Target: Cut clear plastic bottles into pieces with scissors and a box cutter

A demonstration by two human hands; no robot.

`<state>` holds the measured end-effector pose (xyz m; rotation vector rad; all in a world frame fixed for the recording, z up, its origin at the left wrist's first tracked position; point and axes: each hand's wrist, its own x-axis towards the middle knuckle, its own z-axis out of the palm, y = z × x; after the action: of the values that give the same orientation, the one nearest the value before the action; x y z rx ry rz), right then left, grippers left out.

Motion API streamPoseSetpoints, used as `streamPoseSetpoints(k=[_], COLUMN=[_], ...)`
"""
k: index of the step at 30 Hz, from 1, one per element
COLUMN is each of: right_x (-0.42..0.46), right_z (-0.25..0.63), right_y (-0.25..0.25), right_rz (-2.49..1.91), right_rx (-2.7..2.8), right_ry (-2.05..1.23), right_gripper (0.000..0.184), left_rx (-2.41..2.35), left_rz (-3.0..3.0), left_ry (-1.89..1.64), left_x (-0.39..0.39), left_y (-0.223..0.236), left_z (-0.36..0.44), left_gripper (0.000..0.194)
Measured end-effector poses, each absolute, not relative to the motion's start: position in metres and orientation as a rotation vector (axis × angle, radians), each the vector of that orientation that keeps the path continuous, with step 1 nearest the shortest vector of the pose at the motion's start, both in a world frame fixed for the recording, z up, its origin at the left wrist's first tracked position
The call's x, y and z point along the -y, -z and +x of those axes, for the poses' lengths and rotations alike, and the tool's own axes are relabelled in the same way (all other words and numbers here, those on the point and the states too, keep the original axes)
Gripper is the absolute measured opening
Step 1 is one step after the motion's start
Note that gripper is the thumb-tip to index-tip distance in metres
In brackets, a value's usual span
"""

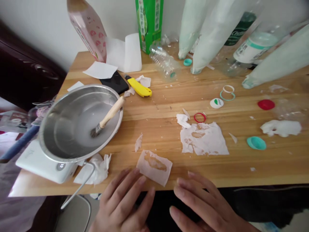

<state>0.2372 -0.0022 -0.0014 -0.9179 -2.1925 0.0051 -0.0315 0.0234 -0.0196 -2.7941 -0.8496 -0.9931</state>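
Observation:
At the table's front edge, my left hand (pixel 125 199) has its fingers spread and holds nothing. Its fingertips come close to a small damp piece of white paper (pixel 142 162) with a wet see-through patch. My right hand (pixel 200 199) is also open, fingers apart, to the right of that piece. Beyond it lies a larger torn sheet of wet tissue (pixel 210 141) with holes, beside a crumpled white wad (pixel 182 120). A steel bowl (pixel 58 132) on the left holds cloudy liquid, and a wooden-handled brush (pixel 111 112) leans inside it.
The bowl sits over a white device (pixel 48 164) with a cable. Behind are a yellow box cutter (pixel 140 87), a black phone (pixel 117 82), a clear bottle (pixel 165 61) and a green carton (pixel 149 25). Paper-covered bottles (pixel 214 35), a teal cap (pixel 256 143) and a red cap (pixel 266 104) are right.

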Motion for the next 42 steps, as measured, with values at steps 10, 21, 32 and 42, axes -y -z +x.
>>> streamPoseSetpoints(k=[10,21,32,42], right_x=[0.030,-0.006,-0.011,-0.013], right_z=[0.219,0.220,0.221,0.219], right_y=[-0.007,-0.009,-0.003,-0.006], right_rz=[-1.126,-1.122,-1.117,-1.176], right_rx=[1.819,2.182,2.163,2.204], right_ry=[-0.353,-0.425,-0.537,-0.558], right_gripper=[0.059,0.048,0.057,0.063], left_rx=[2.320,2.750,2.750,2.633], left_rz=[-0.862,-0.804,-1.320,-1.631], left_ry=[3.656,3.493,3.122,3.130], left_x=[0.034,0.025,0.020,0.006], left_y=[-0.011,-0.031,-0.028,-0.024], left_z=[0.043,0.036,0.046,0.038], left_gripper=[0.050,0.059,0.065,0.065])
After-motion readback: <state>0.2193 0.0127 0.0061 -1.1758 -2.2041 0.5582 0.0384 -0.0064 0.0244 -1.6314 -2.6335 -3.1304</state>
